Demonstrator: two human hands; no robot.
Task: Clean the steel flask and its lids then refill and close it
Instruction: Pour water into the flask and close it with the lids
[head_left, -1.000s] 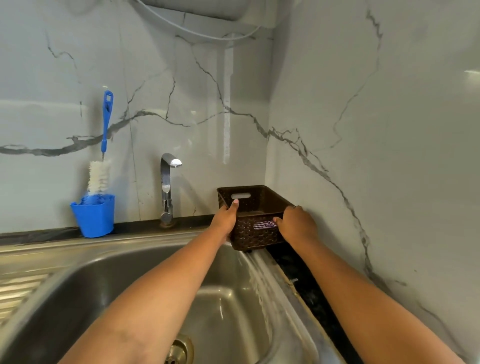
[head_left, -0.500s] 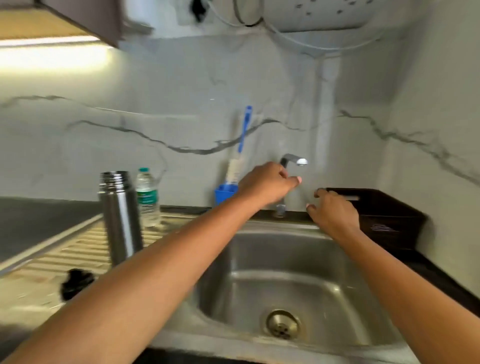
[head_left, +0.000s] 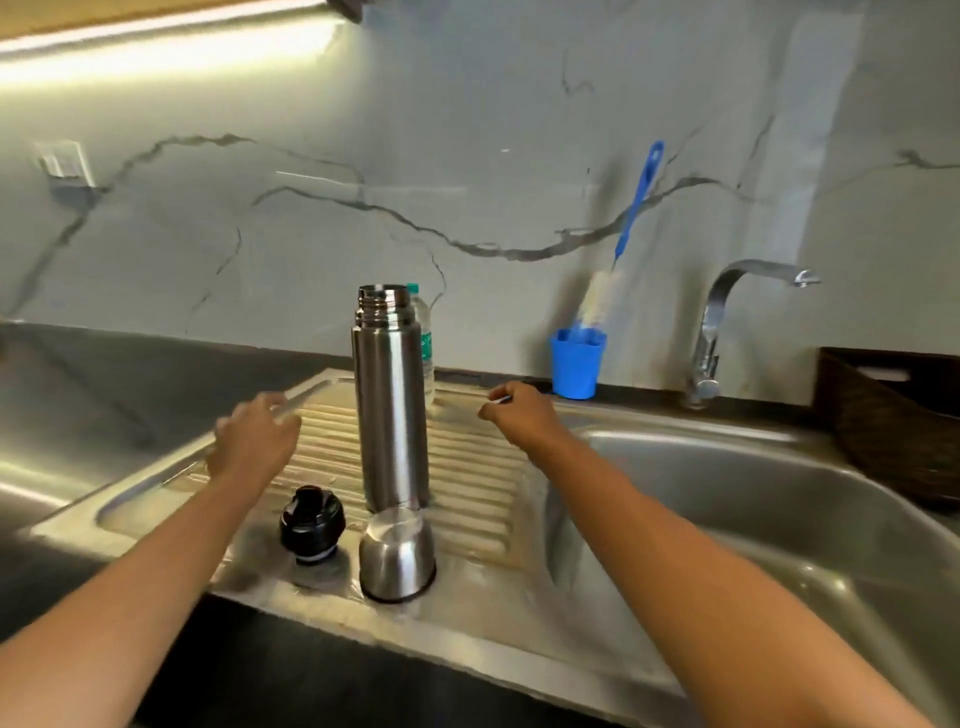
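Steel flask (head_left: 392, 405) stands uncapped in the middle of the drainboard (head_left: 478, 483), black lid (head_left: 311, 522) and cup lid (head_left: 397, 561) at its front edge — I've swung my left hand (head_left: 254, 441) and right hand (head_left: 519, 415) off the basket (head_left: 893, 431), both loose and empty, flanking it for pickup.

this was a home kitchen, at the washing-up corner: a stainless steel sink (head_left: 727, 434) with a ribbed drainboard (head_left: 467, 467) was set into a dark stone countertop (head_left: 130, 374), and a chrome tap (head_left: 711, 332) curved over the basin. the wall (head_left: 467, 130) behind was glossy marble-look slab with grey veins, lit by a warm light strip (head_left: 156, 47) under a cabinet. a bottle brush (head_left: 631, 208) stood in a blue cup (head_left: 576, 364) by the tap, a woven brown basket (head_left: 893, 431) sat in the corner, and a switch plate (head_left: 65, 163) was fixed to the wall
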